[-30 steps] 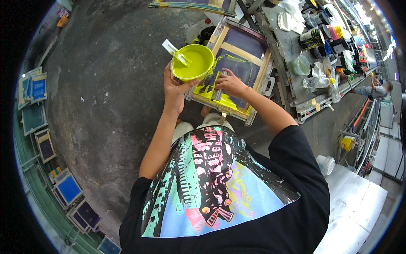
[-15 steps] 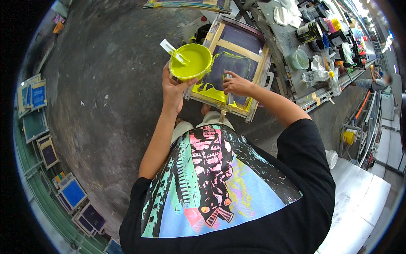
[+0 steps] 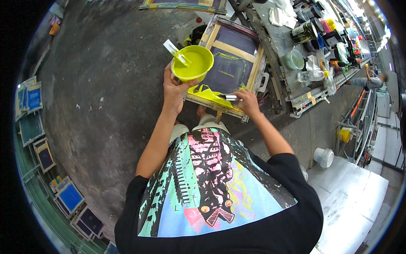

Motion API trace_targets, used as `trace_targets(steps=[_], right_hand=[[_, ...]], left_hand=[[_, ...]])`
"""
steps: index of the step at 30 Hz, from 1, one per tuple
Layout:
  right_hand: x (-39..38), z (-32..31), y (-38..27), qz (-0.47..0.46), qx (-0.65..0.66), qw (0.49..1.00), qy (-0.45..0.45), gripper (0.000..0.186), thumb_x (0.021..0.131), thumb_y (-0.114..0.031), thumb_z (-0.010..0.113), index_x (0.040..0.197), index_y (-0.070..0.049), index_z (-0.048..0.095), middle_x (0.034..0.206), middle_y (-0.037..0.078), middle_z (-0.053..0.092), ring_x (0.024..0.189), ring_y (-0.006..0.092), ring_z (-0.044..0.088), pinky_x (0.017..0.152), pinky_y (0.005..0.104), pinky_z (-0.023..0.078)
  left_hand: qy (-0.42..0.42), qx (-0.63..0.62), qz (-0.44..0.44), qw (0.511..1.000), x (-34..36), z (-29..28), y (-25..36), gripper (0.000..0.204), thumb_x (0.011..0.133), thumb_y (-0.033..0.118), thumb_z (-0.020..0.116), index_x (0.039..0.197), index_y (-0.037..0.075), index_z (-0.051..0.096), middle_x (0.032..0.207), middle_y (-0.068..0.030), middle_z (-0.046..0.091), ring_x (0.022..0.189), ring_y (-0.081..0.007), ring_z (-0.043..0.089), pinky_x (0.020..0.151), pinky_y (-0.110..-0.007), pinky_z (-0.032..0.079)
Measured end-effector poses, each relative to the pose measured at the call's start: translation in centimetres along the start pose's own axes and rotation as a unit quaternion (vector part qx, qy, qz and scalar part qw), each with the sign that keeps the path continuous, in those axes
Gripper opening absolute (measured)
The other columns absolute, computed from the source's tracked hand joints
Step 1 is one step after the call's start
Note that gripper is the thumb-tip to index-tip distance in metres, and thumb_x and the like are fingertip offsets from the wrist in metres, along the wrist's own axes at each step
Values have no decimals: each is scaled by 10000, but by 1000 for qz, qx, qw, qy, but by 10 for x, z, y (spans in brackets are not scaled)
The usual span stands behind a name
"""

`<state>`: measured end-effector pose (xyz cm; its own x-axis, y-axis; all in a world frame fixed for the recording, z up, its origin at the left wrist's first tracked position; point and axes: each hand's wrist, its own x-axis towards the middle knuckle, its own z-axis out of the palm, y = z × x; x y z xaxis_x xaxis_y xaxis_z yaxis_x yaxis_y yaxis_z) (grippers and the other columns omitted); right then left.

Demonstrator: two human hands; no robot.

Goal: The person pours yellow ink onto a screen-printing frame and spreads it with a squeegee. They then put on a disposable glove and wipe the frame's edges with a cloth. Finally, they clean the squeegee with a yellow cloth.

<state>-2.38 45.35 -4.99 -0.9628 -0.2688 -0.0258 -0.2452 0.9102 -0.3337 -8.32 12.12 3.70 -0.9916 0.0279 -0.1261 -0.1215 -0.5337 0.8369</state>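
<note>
My left hand (image 3: 173, 91) holds up a tub (image 3: 198, 63) of bright yellow-green ink, with a white spatula (image 3: 171, 49) standing in it, beside a framed printing screen (image 3: 232, 46). My right hand (image 3: 247, 100) grips a short metal squeegee (image 3: 230, 98), lying sideways in the yellow ink (image 3: 203, 94) along the screen's lower end. Thin yellow smears outline the middle of the dark mesh. Tan tape strips cross the screen.
At right, a long bench (image 3: 279, 34) carries ink cans (image 3: 303, 32), rags, bottles and containers. Another screen (image 3: 184, 6) is above. Framed screens (image 3: 69, 195) lean along the left. A co-worker (image 3: 372, 80) is far right, near a white bucket (image 3: 323, 157).
My right hand has moved down toward the screen's lower right, turning the squeegee from upright to sideways. The middle of the mesh is now uncovered. My left hand has barely moved.
</note>
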Motion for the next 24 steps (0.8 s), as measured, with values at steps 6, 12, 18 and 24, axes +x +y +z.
trace_targets(steps=[6,12,18,24], right_hand=[[-48,65,-59,23,-33,993,112,452,742,-63,739,1175,-193,730,1144,11,699,1060,258,616,876,426,454],[-67,74,-76,21,6,996,88,574,703,-56,764,1257,-196,704,1165,29,677,1078,279,596,945,446,447],[-25,40,-58,-26,27,995,94,501,718,-45,749,1202,-168,713,1173,41,682,1111,289,599,978,450,452],[73,63,-25,-94,10,989,110,319,789,-72,689,1096,-140,741,1169,30,729,1147,239,648,1048,438,434]], left_hand=[[-21,-5,-22,1000,-6,5,-2,890,732,-90,865,1480,112,428,1393,-70,563,1292,-219,584,1089,-385,541],[-17,28,-30,999,-17,7,0,902,737,-87,864,1495,113,418,1403,-66,559,1293,-223,587,1090,-390,544],[-12,-11,-11,1000,-13,-1,-1,888,738,-105,851,1483,118,421,1406,-68,555,1308,-227,576,1098,-393,542],[5,21,33,999,-5,-6,11,784,815,-148,754,1467,157,441,1405,-78,574,1281,-261,609,999,-436,605]])
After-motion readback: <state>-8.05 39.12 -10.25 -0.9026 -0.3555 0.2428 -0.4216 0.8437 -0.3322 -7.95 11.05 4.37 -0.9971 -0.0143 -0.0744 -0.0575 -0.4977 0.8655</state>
